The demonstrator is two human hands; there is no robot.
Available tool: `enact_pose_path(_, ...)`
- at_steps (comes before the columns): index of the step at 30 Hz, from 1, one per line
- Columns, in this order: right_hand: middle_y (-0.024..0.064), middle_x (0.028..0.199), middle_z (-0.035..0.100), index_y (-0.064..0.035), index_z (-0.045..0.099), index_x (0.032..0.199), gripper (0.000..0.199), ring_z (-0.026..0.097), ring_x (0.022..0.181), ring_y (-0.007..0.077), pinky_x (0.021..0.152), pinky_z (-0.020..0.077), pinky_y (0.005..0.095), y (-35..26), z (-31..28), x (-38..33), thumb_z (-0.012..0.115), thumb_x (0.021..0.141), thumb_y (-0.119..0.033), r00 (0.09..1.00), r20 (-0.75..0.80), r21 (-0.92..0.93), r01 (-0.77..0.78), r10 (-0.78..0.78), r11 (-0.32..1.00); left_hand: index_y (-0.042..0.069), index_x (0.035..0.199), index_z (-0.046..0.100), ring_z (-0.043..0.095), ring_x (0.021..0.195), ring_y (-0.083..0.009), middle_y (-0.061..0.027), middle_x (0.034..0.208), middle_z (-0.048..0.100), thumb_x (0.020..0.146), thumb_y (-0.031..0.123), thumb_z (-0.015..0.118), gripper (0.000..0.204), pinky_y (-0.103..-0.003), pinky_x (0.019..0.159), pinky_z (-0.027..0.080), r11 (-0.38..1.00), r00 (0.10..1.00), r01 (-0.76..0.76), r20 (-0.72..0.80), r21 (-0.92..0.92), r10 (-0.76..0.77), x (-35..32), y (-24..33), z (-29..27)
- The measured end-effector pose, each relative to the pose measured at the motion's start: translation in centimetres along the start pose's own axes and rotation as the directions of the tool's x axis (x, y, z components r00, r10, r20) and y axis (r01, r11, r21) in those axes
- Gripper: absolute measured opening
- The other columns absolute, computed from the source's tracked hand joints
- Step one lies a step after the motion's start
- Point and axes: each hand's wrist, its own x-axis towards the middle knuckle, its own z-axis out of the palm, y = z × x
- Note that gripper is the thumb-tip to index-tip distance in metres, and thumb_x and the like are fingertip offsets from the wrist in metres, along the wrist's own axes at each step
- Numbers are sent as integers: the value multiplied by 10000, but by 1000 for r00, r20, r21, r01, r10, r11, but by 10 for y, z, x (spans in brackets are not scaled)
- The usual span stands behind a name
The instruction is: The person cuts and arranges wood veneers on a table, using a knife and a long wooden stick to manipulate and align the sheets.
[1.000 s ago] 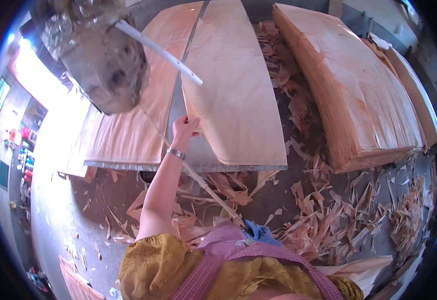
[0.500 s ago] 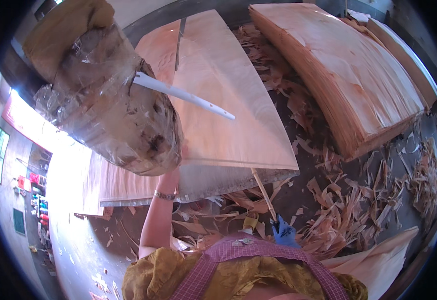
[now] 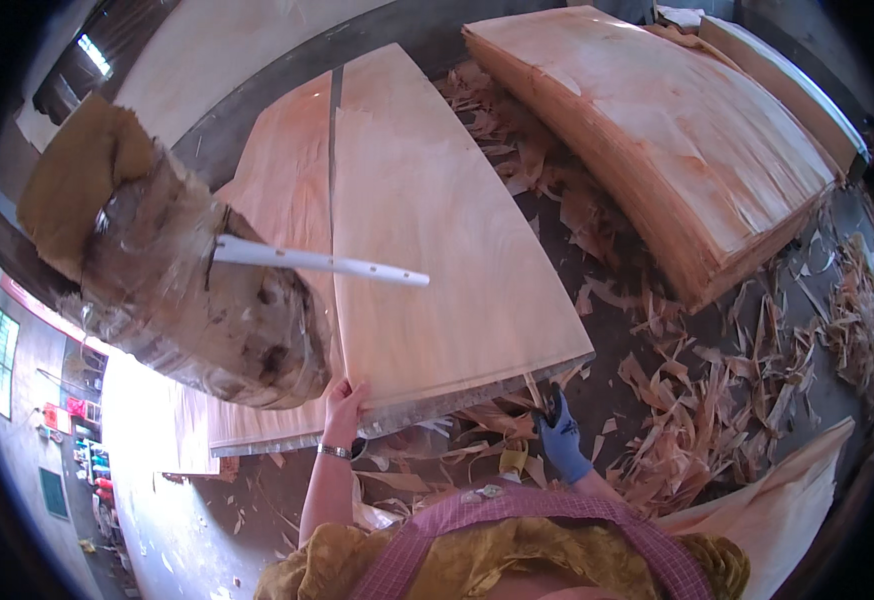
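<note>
Left hand (image 3: 347,396): bare, thumb and fingers pinching the near-left corner of the pale veneer sheet (image 3: 447,230). Metal band (image 3: 335,452) on that wrist.

Sheet lies flat on top of the desk (image 3: 407,411), near edge roughly along the grey rim. Key relation: from the left grip, the sheet's body spreads between 12 and 3 o'clock, main mass at 1. Long axis runs away from the person, about 12 o'clock; the left long edge heads straight up from the pinch, the short near edge runs off just short of 3.

Left is the nearer hand: on the sheet. Right hand (image 3: 563,446), blue glove with dark fingers, sits between 3 and 4 o'clock of the left one, just outside the near edge, below the near-right corner. Its grip looks closed on a thin wooden stick (image 3: 531,389) pointing about 11 o'clock toward the rim; far end of the stick not visible, can't say if it touches the sheet.

Redder sheet (image 3: 282,190) beside the pale one at 9 o'clock, dark gap between them toward the far end. Wrapped bundle (image 3: 207,300) with white perforated strip (image 3: 322,262) blocks the view at 10 o'clock of the left hand. Thick veneer stack (image 3: 647,130) at 1 o'clock, well apart.
</note>
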Motion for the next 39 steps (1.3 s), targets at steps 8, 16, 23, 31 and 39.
enact_pose_path(8,201,1333,564,-63,424,1426,534,591,1182,297,934,487,366,-32,-3,103,590,966,-278,990,-16,76,142,-141,987,93,942,608,617,700,-79,23,845,626,899,179,684,122,-252,587,565,985,985,166,49,-43,-164,25,-54,3)
enact_pose_path(16,-13,694,576,-126,586,1304,457,531,526,68,438,419,226,-37,-120,152,673,915,-350,983,130,341,-168,131,925,62,1008,631,624,725,-104,-11,877,645,889,144,689,156,-248,588,528,972,957,235,178,-8,-230,22,-63,120)
enact_pose_path(23,-26,615,534,-133,639,1142,317,484,438,70,363,353,232,-27,-319,208,687,904,-336,984,148,453,-158,101,877,69,1034,637,580,654,-93,13,860,636,895,151,681,168,-245,556,491,958,919,286,281,2,-275,-8,-63,333)
enact_pose_path(31,17,595,536,-129,597,1039,305,462,405,106,361,355,257,-75,-574,300,706,879,-365,965,162,496,-259,205,829,61,1093,611,578,736,-71,22,899,626,923,173,638,206,-234,636,502,972,907,234,363,-14,-214,-21,-9,596)
enact_pose_path(39,19,618,519,-144,537,985,355,459,429,102,381,365,255,-100,-783,456,709,862,-430,984,60,356,-176,165,918,68,998,574,643,783,-155,-26,881,616,965,345,579,279,-375,764,574,905,831,182,552,-384,66,23,76,838)
